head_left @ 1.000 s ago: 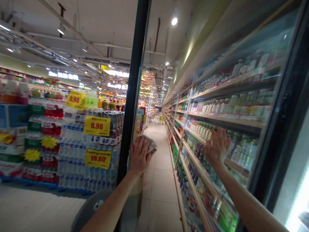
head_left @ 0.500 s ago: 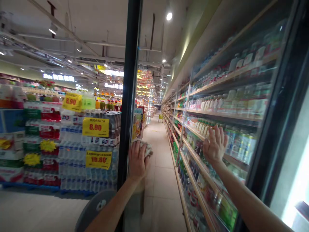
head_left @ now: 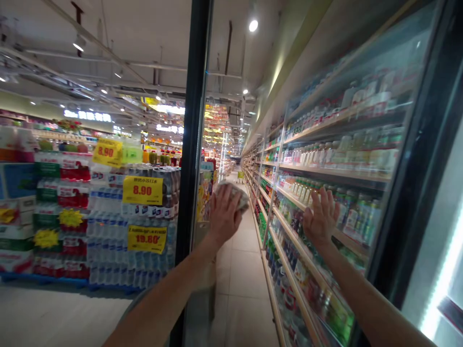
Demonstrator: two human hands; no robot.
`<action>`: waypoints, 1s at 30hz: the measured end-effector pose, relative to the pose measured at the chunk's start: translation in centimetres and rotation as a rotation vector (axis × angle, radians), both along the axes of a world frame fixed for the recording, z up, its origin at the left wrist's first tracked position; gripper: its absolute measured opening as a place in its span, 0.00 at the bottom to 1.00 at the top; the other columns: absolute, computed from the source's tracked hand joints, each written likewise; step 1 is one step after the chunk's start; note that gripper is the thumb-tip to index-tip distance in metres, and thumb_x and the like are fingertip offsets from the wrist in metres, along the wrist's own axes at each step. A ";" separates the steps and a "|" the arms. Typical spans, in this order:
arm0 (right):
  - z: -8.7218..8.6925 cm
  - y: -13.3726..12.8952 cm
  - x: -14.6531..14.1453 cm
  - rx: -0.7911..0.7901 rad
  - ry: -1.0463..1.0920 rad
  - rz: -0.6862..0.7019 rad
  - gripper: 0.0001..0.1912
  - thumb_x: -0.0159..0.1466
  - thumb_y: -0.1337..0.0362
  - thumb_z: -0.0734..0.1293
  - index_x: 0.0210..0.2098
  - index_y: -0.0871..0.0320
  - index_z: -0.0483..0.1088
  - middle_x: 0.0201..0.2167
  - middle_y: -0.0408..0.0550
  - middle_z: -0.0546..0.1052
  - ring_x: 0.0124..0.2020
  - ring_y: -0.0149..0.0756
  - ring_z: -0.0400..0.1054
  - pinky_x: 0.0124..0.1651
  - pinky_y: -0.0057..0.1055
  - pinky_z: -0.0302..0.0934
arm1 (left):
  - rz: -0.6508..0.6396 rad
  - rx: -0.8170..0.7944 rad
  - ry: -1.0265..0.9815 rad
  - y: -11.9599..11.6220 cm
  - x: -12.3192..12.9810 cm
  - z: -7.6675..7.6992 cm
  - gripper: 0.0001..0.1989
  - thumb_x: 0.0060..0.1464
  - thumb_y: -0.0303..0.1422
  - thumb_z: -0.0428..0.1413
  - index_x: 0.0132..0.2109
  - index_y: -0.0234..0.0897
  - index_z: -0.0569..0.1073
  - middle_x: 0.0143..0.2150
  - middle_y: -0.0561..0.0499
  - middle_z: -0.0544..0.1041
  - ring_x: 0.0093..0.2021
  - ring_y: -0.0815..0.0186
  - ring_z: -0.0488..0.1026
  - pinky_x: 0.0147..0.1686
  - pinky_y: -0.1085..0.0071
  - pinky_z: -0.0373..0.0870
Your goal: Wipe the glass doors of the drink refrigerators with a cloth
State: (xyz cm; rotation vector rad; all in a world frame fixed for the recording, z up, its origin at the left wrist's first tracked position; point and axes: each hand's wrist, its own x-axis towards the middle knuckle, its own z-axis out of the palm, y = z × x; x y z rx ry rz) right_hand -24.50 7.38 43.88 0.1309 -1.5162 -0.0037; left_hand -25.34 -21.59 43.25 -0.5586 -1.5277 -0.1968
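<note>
A glass door with a black frame (head_left: 195, 144) stands in front of me. My left hand (head_left: 224, 217) presses a crumpled light cloth (head_left: 235, 193) against the glass, left of the middle, its fingers bent over the cloth. Farther right, my right hand (head_left: 320, 219) rests with spread fingers against the glass and holds nothing. Through or in the pane, shelves of bottles (head_left: 325, 156) show behind the right hand.
Stacked bottle packs (head_left: 112, 231) with yellow price signs (head_left: 142, 190) stand at the left. A long tiled aisle (head_left: 240, 270) runs away at the middle, with a small yellow-green cart (head_left: 240, 177) far along it. A bright light strip (head_left: 439, 289) glows at the right.
My left hand and the cloth have moved right and up across the glass, away from the black frame. My right hand has barely moved.
</note>
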 end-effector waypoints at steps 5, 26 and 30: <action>-0.1 0.0 0.0 -0.013 -0.013 -0.003 0.29 0.62 0.62 0.56 0.62 0.55 0.51 0.63 0.55 0.57 0.64 0.45 0.47 0.62 0.49 0.41 | -0.066 -0.516 0.041 0.1 0.0 -1.6 0.22 0.55 0.35 0.47 0.57 0.42 0.64 0.60 0.49 0.64 0.65 0.62 0.51 0.63 0.59 0.39; 0.0 -0.2 0.3 0.015 0.015 0.002 0.29 0.63 0.63 0.56 0.63 0.55 0.49 0.63 0.55 0.57 0.65 0.45 0.46 0.63 0.50 0.42 | -0.001 -0.110 0.042 3.8 0.0 5.0 0.23 0.55 0.34 0.48 0.58 0.37 0.62 0.64 0.42 0.58 0.66 0.55 0.47 0.62 0.55 0.43; 0.0 -0.2 0.3 0.012 0.004 -0.008 0.29 0.63 0.63 0.56 0.63 0.54 0.48 0.63 0.55 0.57 0.65 0.45 0.46 0.63 0.50 0.42 | -0.084 -0.657 0.113 5.4 0.3 3.3 0.21 0.56 0.36 0.48 0.57 0.41 0.63 0.62 0.50 0.62 0.64 0.61 0.52 0.64 0.59 0.40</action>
